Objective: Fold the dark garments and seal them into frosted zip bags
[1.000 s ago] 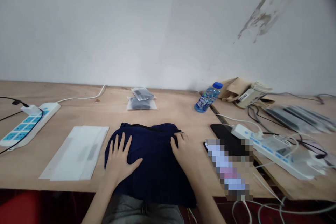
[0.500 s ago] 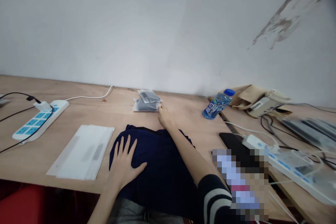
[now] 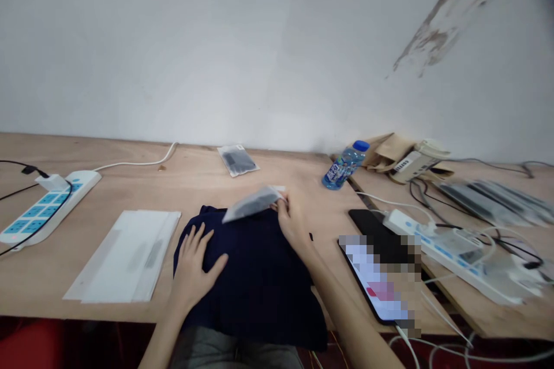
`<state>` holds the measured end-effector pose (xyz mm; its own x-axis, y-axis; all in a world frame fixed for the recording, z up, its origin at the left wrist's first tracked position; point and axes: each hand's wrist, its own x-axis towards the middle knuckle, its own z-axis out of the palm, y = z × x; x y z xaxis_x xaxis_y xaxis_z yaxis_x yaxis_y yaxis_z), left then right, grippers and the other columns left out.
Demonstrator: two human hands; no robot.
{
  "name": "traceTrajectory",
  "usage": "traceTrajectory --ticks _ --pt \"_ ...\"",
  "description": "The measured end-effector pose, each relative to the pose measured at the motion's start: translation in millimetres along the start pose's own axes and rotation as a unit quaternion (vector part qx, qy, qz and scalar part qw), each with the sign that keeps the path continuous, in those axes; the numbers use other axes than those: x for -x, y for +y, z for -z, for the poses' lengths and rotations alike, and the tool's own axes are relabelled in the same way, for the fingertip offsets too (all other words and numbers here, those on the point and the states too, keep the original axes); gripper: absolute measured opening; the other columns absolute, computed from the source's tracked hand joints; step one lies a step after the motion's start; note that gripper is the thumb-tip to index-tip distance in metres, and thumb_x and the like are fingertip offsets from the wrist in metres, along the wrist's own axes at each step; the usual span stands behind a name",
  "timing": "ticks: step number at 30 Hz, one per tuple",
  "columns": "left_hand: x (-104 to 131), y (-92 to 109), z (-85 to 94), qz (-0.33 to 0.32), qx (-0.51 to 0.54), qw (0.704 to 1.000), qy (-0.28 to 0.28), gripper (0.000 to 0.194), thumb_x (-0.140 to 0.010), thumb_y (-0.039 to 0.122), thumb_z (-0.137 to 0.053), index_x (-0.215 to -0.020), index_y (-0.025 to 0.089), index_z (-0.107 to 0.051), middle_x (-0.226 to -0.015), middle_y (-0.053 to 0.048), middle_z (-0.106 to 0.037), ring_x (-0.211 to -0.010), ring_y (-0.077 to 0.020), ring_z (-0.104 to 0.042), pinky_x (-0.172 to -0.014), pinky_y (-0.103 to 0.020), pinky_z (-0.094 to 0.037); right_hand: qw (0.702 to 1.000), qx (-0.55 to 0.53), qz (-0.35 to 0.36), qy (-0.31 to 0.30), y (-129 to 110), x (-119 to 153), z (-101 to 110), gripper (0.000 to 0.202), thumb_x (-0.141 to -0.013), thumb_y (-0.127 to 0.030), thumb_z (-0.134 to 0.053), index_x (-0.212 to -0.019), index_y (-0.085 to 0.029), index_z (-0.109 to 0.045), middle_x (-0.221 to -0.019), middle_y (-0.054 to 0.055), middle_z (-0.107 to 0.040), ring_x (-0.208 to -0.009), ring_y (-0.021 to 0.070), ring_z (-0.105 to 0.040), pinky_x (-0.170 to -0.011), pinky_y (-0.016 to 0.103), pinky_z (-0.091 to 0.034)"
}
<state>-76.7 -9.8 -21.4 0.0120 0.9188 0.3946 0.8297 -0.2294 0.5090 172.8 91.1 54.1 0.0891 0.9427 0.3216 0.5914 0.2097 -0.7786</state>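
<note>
A dark navy cloth (image 3: 259, 277) lies partly on the table and hangs over its front edge towards my lap. My left hand (image 3: 194, 268) rests flat on the cloth's left side, fingers spread. Above the cloth's far edge, my right hand (image 3: 289, 219) pinches the right end of a small frosted plastic packet (image 3: 252, 203) with something dark inside; the packet is tilted. Another such packet, a plastic packet (image 3: 238, 160) with dark contents, lies on the table near the wall.
Left of the cloth lie flat white plastic bags (image 3: 123, 256) and a power strip (image 3: 52, 207). To the right are a blue-capped bottle (image 3: 345, 166), a black phone-like slab (image 3: 381, 236), a lit phone (image 3: 372, 279), another power strip (image 3: 450, 253), cables and a paper cup (image 3: 418, 161).
My right hand has picked up one of the two stacked packets and drawn it back over the cloth. The other packet stays near the wall. My left hand remains on the cloth.
</note>
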Motion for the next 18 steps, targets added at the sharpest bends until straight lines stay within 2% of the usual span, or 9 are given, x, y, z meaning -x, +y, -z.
traceTrajectory --ticks 3,6,8,10,13,16,18 --pt "1.4 -3.9 13.7 0.044 0.086 0.992 0.076 0.035 -0.095 0.039 -0.04 -0.116 0.021 -0.061 -0.131 -0.009 -0.059 -0.131 -0.027 -0.047 -0.109 -0.052 -0.037 0.999 -0.035 -0.014 0.012 -7.2 59.1 23.9 0.024 -0.094 -0.036 -0.041 -0.101 -0.022 -0.058 -0.122 0.011 -0.066 -0.111 0.0258 -0.062 -0.087 0.038 -0.052" --pt "5.2 -2.4 26.7 0.077 0.119 0.982 0.125 0.03 -0.095 0.039 -0.041 -0.104 0.022 -0.064 -0.113 -0.007 -0.067 -0.115 -0.0244 -0.058 -0.103 -0.047 -0.044 0.993 -0.109 -0.005 -0.036 1.8 116.9 37.6 0.021 -0.091 -0.032 -0.048 -0.107 -0.023 -0.056 -0.139 0.013 -0.053 -0.125 0.0256 -0.054 -0.093 0.038 -0.052" --pt "6.4 3.1 31.8 0.088 0.124 0.98 0.126 0.029 -0.095 0.039 -0.042 -0.1 0.022 -0.065 -0.107 -0.007 -0.068 -0.108 -0.0242 -0.061 -0.098 -0.045 -0.046 0.983 -0.174 -0.028 -0.056 18.1 146.6 41.5 0.025 -0.089 -0.031 -0.048 -0.114 -0.025 -0.053 -0.148 0.013 -0.042 -0.125 0.025 -0.055 -0.094 0.039 -0.053" --pt "3.7 11.9 33.3 0.081 0.122 0.984 0.103 0.029 -0.094 0.039 -0.042 -0.098 0.022 -0.065 -0.104 -0.007 -0.069 -0.104 -0.0243 -0.062 -0.094 -0.043 -0.048 0.971 -0.23 -0.056 -0.031 37.7 165.3 43.2 0.028 -0.089 -0.034 -0.047 -0.116 -0.026 -0.049 -0.149 0.013 -0.04 -0.115 0.0246 -0.063 -0.091 0.041 -0.056" --pt "-11.3 29.7 30.9 0.033 0.111 0.992 0.058 0.027 -0.094 0.036 -0.043 -0.097 0.021 -0.065 -0.098 -0.007 -0.069 -0.099 -0.024 -0.063 -0.091 -0.041 -0.049 0.969 -0.211 -0.125 0.027 59.0 170.5 45.8 0.032 -0.086 -0.046 -0.049 -0.108 -0.024 -0.052 -0.134 0.015 -0.055 -0.091 0.0235 -0.072 -0.075 0.039 -0.061" --pt "-39.6 53.6 25.3 -0.047 0.099 0.994 0.009 0.024 -0.095 0.03 -0.042 -0.096 0.022 -0.065 -0.098 -0.006 -0.069 -0.098 -0.0233 -0.062 -0.091 -0.041 -0.048 0.963 -0.166 -0.207 0.046 61.5 152.2 49.5 0.04 -0.079 -0.053 -0.055 -0.102 -0.02 -0.056 -0.094 0.01 -0.07 -0.066 0.0207 -0.071 -0.056 0.032 -0.058" --pt "-62.6 73.1 18.5 -0.113 0.097 0.988 -0.04 0.023 -0.095 0.027 -0.041 -0.098 0.022 -0.064 -0.101 -0.005 -0.069 -0.1 -0.0224 -0.061 -0.092 -0.04 -0.047 0.956 -0.157 -0.247 0.028 56.2 133.0 50.1 0.042 -0.076 -0.052 -0.058 -0.102 -0.018 -0.057 -0.069 0.003 -0.068 -0.05 0.0177 -0.065 -0.045 0.027 -0.051"
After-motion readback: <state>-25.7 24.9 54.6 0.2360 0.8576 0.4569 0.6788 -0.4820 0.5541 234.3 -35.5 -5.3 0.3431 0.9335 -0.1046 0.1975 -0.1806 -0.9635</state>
